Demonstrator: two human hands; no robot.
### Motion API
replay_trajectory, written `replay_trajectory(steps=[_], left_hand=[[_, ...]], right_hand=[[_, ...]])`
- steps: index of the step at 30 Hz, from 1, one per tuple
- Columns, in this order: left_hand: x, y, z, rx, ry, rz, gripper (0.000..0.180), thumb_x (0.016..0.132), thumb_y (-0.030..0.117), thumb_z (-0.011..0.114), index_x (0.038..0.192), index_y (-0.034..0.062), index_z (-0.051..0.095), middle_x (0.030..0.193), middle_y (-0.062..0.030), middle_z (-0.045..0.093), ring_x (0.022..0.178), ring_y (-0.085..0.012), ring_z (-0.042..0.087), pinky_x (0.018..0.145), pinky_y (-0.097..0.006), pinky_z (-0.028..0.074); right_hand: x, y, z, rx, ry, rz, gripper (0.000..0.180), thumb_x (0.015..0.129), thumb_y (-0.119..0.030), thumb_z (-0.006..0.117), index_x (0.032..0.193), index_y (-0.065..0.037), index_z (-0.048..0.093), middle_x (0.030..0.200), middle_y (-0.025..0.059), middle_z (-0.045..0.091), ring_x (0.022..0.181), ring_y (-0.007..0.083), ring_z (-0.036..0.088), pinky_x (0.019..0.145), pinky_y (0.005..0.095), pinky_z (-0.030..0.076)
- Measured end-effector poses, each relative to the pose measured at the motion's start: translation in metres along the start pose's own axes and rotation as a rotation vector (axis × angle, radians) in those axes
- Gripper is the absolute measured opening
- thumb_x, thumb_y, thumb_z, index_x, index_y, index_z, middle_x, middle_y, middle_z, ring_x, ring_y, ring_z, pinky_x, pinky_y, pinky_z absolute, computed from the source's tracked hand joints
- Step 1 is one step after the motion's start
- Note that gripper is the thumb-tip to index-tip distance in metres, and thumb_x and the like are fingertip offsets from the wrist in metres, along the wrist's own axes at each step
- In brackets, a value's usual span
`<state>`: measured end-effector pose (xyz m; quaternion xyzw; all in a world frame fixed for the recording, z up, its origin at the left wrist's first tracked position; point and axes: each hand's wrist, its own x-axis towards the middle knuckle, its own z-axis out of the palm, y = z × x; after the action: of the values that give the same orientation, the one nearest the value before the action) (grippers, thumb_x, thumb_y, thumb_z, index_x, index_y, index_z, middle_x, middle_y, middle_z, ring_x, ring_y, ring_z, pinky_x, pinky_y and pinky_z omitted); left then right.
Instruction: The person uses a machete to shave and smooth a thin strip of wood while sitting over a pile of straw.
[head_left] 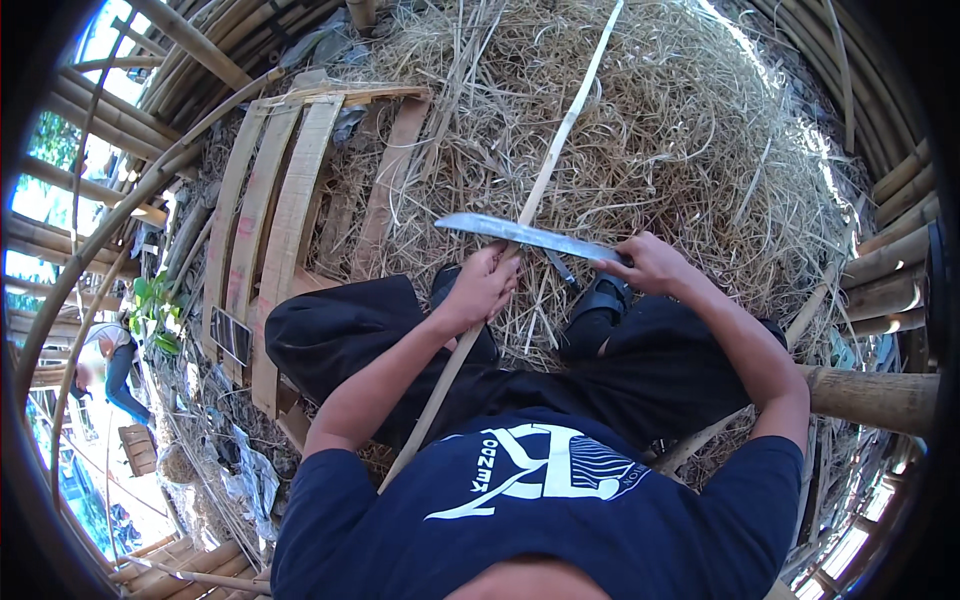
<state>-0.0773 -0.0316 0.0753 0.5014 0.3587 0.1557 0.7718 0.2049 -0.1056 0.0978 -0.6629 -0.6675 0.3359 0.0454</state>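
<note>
My left hand [480, 287] is closed around a long, pale bamboo strip [572, 115]. The strip runs from beside my left hip, over my lap and away to the far edge of the view. In my right hand [652, 266] is a machete [545, 238], its handle hidden by my fingers. The grey blade lies across the strip just beyond my left hand, with its tip pointing left. I sit with knees spread, and sandals [603, 300] show between my legs.
Dry shavings [690, 130] cover the ground ahead. A slatted wooden pallet [308, 150] lies at left, with a dark phone [231, 336] on it. A thick bamboo pole [875, 398] juts in at right. Bamboo walls [110, 110] surround me. Another person [122, 375] is outside, far left.
</note>
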Motion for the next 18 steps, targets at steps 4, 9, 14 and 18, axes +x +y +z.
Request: replay_trajectory(steps=[4, 9, 14, 18], left_hand=[[0.006, -0.015, 0.002, 0.021, 0.024, -0.037, 0.013, 0.101, 0.014, 0.041, 0.106, 0.0037, 0.046, 0.058, 0.0035, 0.037, 0.031, -0.0053, 0.032, 0.028, -0.022, 0.028], [0.014, -0.029, 0.01, -0.03, 0.055, -0.04, 0.012, 0.101, 0.016, 0.042, 0.103, 0.0041, 0.045, 0.056, 0.0048, 0.036, 0.033, -0.0043, 0.032, 0.028, -0.022, 0.027], [0.019, -0.03, 0.008, 0.049, 0.046, 0.003, 0.013, 0.102, 0.017, 0.043, 0.104, 0.0046, 0.044, 0.056, 0.0054, 0.037, 0.034, -0.0038, 0.033, 0.029, -0.021, 0.028], [0.012, -0.02, 0.013, -0.002, 0.078, -0.027, 0.014, 0.102, 0.019, 0.043, 0.104, 0.0058, 0.043, 0.055, 0.0059, 0.036, 0.033, -0.0041, 0.032, 0.029, -0.021, 0.027]], right_hand=[[0.005, 0.014, 0.011, -0.069, -0.011, -0.058, 0.068, 0.087, -0.063, 0.05, 0.075, 0.001, 0.069, 0.056, 0.0224, 0.056, 0.059, 0.0392, 0.06, 0.064, 0.0463, 0.05], [0.013, 0.045, 0.012, -0.145, 0.102, -0.122, 0.065, 0.085, -0.063, 0.051, 0.077, -0.001, 0.07, 0.067, 0.0231, 0.061, 0.073, 0.0395, 0.061, 0.068, 0.0476, 0.048], [0.021, 0.058, 0.006, -0.208, 0.115, -0.096, 0.067, 0.082, -0.066, 0.052, 0.077, -0.002, 0.071, 0.067, 0.0224, 0.061, 0.073, 0.0401, 0.061, 0.068, 0.0477, 0.048], [0.022, 0.061, -0.001, -0.235, 0.114, -0.122, 0.065, 0.082, -0.064, 0.054, 0.078, -0.001, 0.07, 0.067, 0.0226, 0.061, 0.07, 0.0404, 0.061, 0.065, 0.0476, 0.049]])
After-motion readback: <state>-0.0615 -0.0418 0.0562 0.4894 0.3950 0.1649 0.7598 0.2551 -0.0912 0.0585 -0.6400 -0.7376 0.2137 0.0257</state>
